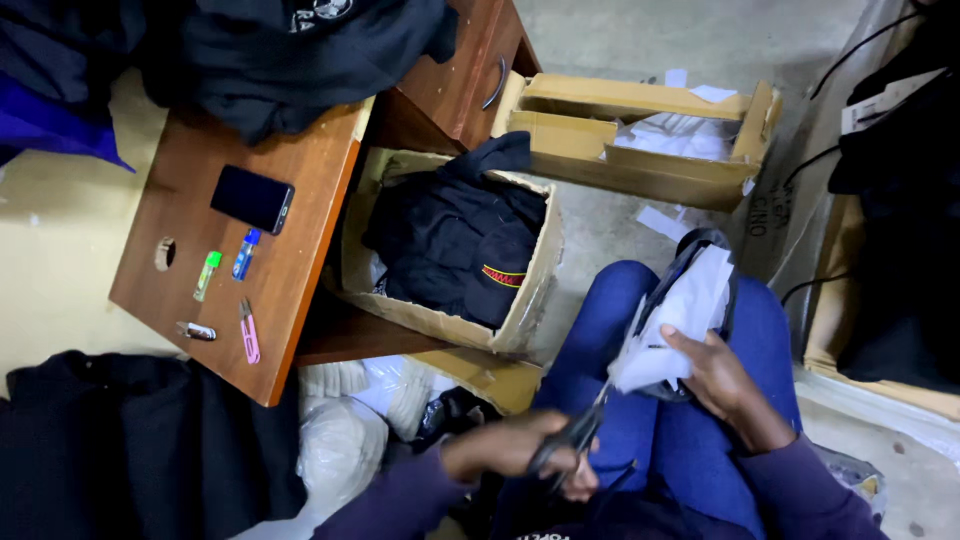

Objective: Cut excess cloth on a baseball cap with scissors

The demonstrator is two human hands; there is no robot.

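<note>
My left hand (505, 450) is closed around the handles of dark scissors (575, 432), whose blades point up toward a white sheet (680, 320). My right hand (722, 385) pinches the lower edge of that sheet, which lies against a piece of dark fabric (690, 250) above my knees in blue trousers (620, 330). The scissor tips meet the sheet's lower left corner. Both purple sleeves enter from the bottom edge.
A brown desk (300, 180) at left carries a black phone (252, 198), two small lighters (226, 265), a pink snipper (249, 332) and black clothes. An open cardboard box (530, 300) holds black garments. A second box (640, 150) holds white scraps. Plastic bags (350, 430) lie by my left leg.
</note>
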